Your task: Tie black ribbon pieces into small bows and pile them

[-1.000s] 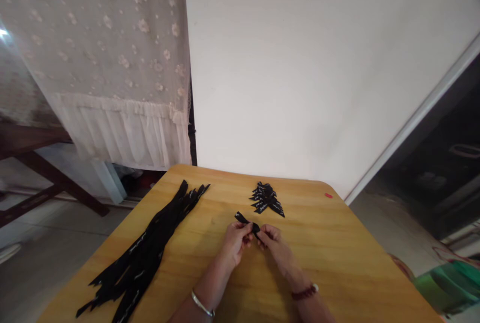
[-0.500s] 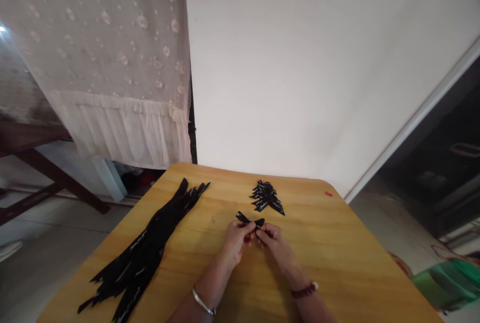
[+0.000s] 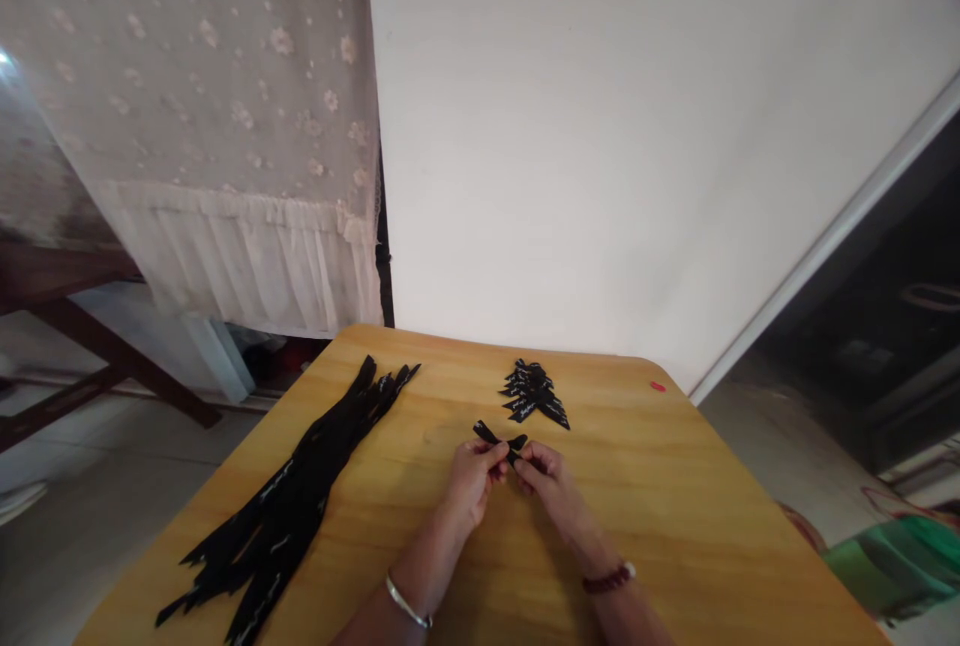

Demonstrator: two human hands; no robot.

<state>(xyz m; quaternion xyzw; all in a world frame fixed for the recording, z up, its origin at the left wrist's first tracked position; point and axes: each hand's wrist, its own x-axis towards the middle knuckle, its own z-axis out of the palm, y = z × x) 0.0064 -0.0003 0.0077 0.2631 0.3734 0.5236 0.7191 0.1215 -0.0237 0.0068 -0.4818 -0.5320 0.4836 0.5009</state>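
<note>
- One pale yellow-brown wooden table (image 3: 615,486), smooth with rounded far corners, fills the lower centre of the frame.
- A plain white panel (image 3: 600,126) rises behind it; one sheer curtain (image 3: 247,116) with raised flowers and a gathered frill hangs upper left.
- Dark wooden furniture (image 3: 112,361) stands at the left edge, a green translucent object (image 3: 892,566) at lower right.
- Two hands, lower centre: the left hand (image 3: 476,476) and right hand (image 3: 544,476) are both nearly closed, fingertips pinching one short black ribbon (image 3: 491,435), folded, with white marks.
- One long bundle of flat black strips (image 3: 292,496), too overlapped to count, lies left of the hands.
- One small heap of black ribbon pieces (image 3: 534,393), pointed-ended and white-lettered, lies just beyond the hands.
- One small red piece (image 3: 658,387) lies near the far right corner.
- Two bracelets: a silvery bangle (image 3: 407,603), left; dark red beads (image 3: 609,580), right.
</note>
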